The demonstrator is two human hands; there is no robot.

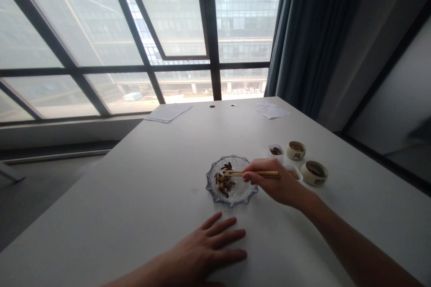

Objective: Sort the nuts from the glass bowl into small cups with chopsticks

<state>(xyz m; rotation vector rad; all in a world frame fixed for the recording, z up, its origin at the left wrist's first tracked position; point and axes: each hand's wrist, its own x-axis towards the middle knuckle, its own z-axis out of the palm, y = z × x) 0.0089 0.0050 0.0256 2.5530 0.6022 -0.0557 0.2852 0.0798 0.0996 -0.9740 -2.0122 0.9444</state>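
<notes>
My right hand [269, 179] grips a pair of wooden chopsticks [266, 173], their tips over a scalloped clear glass plate [248, 195]. On the plate's left side lies a small heap of dark brown and tan pieces [224, 184], too small to name. The chopstick tips are at the upper part of this heap; whether they pinch a piece I cannot tell. My left hand [208, 246] rests palm down on the table in front of the plate, fingers spread, holding nothing.
Right of the plate stand a white square cup [276, 157] with dark pieces, another white dish [298, 172] partly behind my right hand, and two cream pots [296, 156] with dark characters. Papers [168, 113] lie on the white table's [151, 179] far end, before the windows.
</notes>
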